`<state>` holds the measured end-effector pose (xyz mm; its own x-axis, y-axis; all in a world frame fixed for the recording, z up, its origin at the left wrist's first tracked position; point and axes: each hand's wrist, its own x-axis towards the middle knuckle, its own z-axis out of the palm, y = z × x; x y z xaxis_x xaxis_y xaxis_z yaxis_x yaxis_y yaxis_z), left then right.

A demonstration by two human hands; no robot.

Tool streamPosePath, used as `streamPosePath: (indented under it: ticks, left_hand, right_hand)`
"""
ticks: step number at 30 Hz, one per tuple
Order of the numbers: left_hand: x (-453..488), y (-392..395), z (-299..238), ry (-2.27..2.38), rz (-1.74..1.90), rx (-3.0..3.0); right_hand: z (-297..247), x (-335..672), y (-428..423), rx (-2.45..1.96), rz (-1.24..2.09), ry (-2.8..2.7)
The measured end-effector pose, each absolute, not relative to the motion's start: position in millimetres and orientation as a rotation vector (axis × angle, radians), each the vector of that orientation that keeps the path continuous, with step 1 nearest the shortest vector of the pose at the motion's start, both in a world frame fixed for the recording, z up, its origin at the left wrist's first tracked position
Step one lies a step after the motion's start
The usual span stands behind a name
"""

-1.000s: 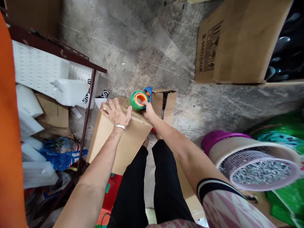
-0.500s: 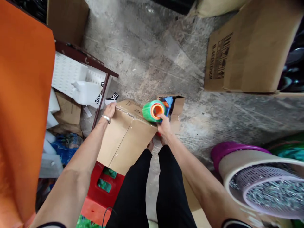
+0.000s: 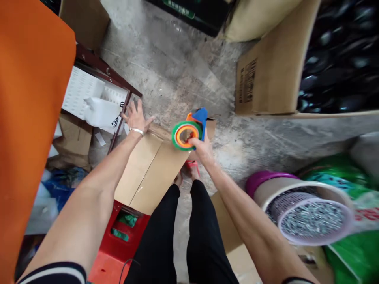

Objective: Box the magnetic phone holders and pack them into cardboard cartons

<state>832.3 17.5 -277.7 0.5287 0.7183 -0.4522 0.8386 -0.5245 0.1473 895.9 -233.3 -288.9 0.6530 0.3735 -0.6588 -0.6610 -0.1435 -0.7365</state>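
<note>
In the head view, the cardboard carton lies at 12 o'clock from my legs, and its top flaps are closed. My left hand is open at 11 o'clock, with fingers spread near the far edge. My right hand grips a tape dispenser with a green roll at 12 o'clock. I see no tape on the seam, but the roll hides its far end, so I cannot be sure.

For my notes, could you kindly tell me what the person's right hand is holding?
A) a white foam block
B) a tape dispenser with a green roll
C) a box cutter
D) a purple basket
B: the right hand holds the blue tape dispenser with its green roll.
</note>
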Motion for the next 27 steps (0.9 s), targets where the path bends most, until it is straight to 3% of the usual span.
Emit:
streamPosePath:
  ticks: [4,9,21,27]
  left_hand:
    - [812.6,-57.6,-217.1,1.239,-0.206,1.922]
    - [764.7,-149.6,-170.9,1.222,-0.259,0.818]
    - [590.3,-305.8,-169.3,1.554,-0.276,0.504]
    - [520.9,-307.8,-163.7,1.710,-0.202,0.540]
  right_hand:
    - [-218.9,872.3,-290.9,-1.825,0.844,-0.276]
    - [-191.3,825.6,-356.4,-2.131,0.760,-0.818]
    - [-152.9,694.3,-492.5,-2.190,0.883,-1.512]
    - [-138.3,633.3,-473.2,-2.174,1.010,-1.665]
